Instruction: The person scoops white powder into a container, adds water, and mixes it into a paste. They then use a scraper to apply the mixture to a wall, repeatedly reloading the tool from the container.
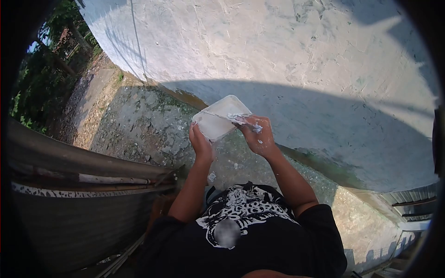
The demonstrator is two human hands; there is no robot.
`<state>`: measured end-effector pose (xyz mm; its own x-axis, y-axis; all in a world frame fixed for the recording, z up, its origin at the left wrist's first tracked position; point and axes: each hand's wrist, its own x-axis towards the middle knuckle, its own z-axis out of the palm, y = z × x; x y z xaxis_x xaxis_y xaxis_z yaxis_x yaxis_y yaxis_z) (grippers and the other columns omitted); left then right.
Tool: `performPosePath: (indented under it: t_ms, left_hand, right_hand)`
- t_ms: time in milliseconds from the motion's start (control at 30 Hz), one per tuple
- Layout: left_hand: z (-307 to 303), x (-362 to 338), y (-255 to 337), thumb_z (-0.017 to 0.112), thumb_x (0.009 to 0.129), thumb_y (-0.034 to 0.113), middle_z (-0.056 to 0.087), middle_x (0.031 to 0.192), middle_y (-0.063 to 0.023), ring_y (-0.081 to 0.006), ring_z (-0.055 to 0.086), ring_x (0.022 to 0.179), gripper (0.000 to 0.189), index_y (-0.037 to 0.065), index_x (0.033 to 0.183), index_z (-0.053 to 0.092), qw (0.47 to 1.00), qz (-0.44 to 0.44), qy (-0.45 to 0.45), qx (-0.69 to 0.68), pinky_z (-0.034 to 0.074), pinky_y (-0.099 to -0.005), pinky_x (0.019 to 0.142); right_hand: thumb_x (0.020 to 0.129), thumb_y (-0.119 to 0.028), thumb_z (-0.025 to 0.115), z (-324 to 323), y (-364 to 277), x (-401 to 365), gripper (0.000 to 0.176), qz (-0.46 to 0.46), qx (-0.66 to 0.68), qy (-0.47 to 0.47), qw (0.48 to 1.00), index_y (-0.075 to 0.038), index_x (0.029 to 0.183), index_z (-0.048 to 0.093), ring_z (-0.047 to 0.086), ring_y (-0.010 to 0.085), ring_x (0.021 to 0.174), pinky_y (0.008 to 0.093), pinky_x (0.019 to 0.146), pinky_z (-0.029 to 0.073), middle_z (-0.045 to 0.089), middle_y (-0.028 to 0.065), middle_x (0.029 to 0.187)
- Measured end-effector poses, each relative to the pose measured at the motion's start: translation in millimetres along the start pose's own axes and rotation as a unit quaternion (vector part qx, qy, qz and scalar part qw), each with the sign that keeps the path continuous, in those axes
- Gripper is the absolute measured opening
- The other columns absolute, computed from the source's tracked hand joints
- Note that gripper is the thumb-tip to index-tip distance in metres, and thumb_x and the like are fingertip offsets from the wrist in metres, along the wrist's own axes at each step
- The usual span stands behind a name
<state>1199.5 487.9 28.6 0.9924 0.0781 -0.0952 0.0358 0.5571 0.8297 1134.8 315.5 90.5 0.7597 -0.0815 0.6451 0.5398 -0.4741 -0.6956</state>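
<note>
My left hand (201, 142) grips the near left side of a shallow white tray (227, 101), its thumb along the rim. The tray is tilted and held out in front of my body. My right hand (259, 135) is closed at the tray's right side on a scraper (235, 116) smeared with thick white paste. A thin straight edge crosses the tray leftward from there. My fingers largely hide the scraper's handle. White paste also sticks to the back of my right hand and fingers.
Ahead stands a wall (287, 51) with a rough, patchy whitish coating, partly in shadow. Rough concrete ground (139, 120) with white splatters runs along its base. To my left is a dark corrugated sheet (79, 222) with pipe-like bars (113, 179) above it. Trees (34, 88) grow at far left.
</note>
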Motion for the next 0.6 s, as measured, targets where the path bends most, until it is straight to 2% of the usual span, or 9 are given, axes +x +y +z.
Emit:
performPosePath:
  t_ms: [33, 100, 133, 200, 233, 467, 567, 600]
  left_hand:
    - [-1, 2, 0, 0.036, 0.099, 0.028, 0.056, 0.119, -0.0136, -0.0231, 0.059, 0.108, 0.043, -0.002, 0.128, 0.045, 1.0, -0.001, 0.016, 0.003, 0.047, -0.0367, 0.093]
    - [-8, 8, 3, 0.036, 0.099, 0.029, 0.058, 0.117, -0.014, -0.0241, 0.06, 0.106, 0.043, -0.002, 0.127, 0.046, 0.999, -0.034, -0.017, -0.026, 0.049, -0.0375, 0.091]
    - [-10, 11, 4, 0.036, 0.099, 0.029, 0.059, 0.115, -0.0143, -0.0252, 0.062, 0.104, 0.043, -0.001, 0.126, 0.048, 0.995, -0.069, -0.05, -0.056, 0.051, -0.0383, 0.09]
    - [-9, 13, 11, 0.035, 0.099, 0.029, 0.06, 0.114, -0.0147, -0.0259, 0.063, 0.102, 0.042, -0.001, 0.124, 0.05, 0.993, -0.094, -0.046, -0.05, 0.052, -0.0386, 0.088]
    - [-8, 13, 14, 0.035, 0.099, 0.029, 0.06, 0.113, -0.0151, -0.0266, 0.064, 0.101, 0.042, -0.001, 0.122, 0.051, 0.991, -0.12, -0.039, -0.045, 0.054, -0.0389, 0.085]
    - [-3, 15, 17, 0.036, 0.099, 0.029, 0.061, 0.115, -0.0144, -0.0265, 0.064, 0.104, 0.042, -0.001, 0.124, 0.051, 0.99, -0.129, -0.024, -0.048, 0.054, -0.0385, 0.084]
    - [-1, 17, 20, 0.036, 0.099, 0.028, 0.059, 0.12, -0.0146, -0.0271, 0.062, 0.108, 0.042, -0.001, 0.126, 0.05, 0.992, -0.126, 0.018, -0.005, 0.052, -0.0396, 0.09]
    - [-1, 18, 19, 0.037, 0.099, 0.028, 0.058, 0.121, -0.0146, -0.0271, 0.061, 0.111, 0.043, -0.001, 0.127, 0.05, 0.995, -0.102, 0.021, -0.001, 0.051, -0.04, 0.092]
  right_hand:
    - [0.079, -0.003, 0.07, 3, 1, -8, 0.022, -0.001, 0.001, -0.001, 1.0, -0.003, 0.1, 0.07, 0.067, 0.0254, 0.075, 0.0343, 0.069, 0.051, 0.07, 0.0143, 0.088]
    - [0.068, 0.003, 0.068, 8, 1, -22, 0.029, -0.106, -0.159, -0.085, 0.978, -0.004, 0.097, 0.07, 0.067, 0.0296, 0.083, 0.0391, 0.073, 0.052, 0.07, 0.0134, 0.093]
    - [0.068, 0.003, 0.068, 11, 0, -27, 0.029, -0.106, -0.16, -0.082, 0.978, -0.004, 0.097, 0.07, 0.067, 0.0296, 0.083, 0.0391, 0.073, 0.052, 0.07, 0.0134, 0.093]
    - [0.065, -0.002, 0.067, 19, 2, -35, 0.024, -0.141, -0.221, -0.029, 0.964, -0.007, 0.089, 0.069, 0.064, 0.0294, 0.081, 0.0415, 0.073, 0.051, 0.067, 0.0096, 0.082]
    - [0.065, -0.004, 0.067, 20, 4, -37, 0.026, -0.154, -0.232, -0.011, 0.96, -0.006, 0.09, 0.07, 0.065, 0.0285, 0.083, 0.042, 0.074, 0.051, 0.067, 0.01, 0.084]
    - [0.064, -0.004, 0.065, 2, 4, -54, 0.027, -0.182, -0.27, 0.016, 0.945, -0.004, 0.091, 0.07, 0.066, 0.0275, 0.082, 0.0419, 0.073, 0.052, 0.069, 0.0102, 0.087]
    - [0.062, -0.003, 0.065, -11, 1, -58, 0.029, -0.163, -0.273, -0.016, 0.948, -0.004, 0.09, 0.07, 0.066, 0.0285, 0.083, 0.041, 0.075, 0.052, 0.069, 0.0111, 0.088]
    - [0.066, -0.002, 0.066, -16, -3, -53, 0.025, -0.162, -0.245, 0.009, 0.956, -0.004, 0.09, 0.07, 0.066, 0.0269, 0.082, 0.04, 0.076, 0.052, 0.069, 0.0105, 0.087]
